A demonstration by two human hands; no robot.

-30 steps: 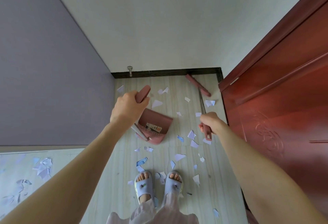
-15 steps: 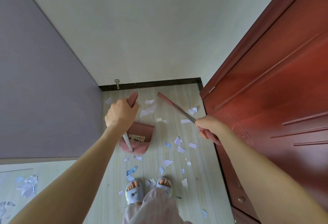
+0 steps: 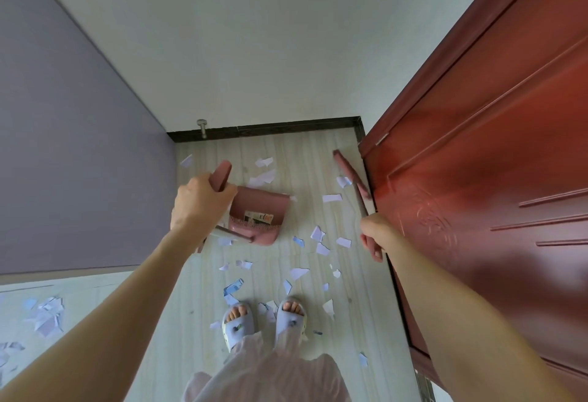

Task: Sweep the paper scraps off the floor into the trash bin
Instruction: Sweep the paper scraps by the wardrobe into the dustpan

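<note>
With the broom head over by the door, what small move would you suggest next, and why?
Probably draw the broom leftward along the floor toward the dustpan. The right hand grips its handle, the left hand holds the dustpan, and paper scraps lie between the two.

The broom point(image 3: 351, 175) head has swung right, from mid-floor to against the door point(image 3: 477, 178); the dustpan point(image 3: 259, 215) shifted slightly.
</note>
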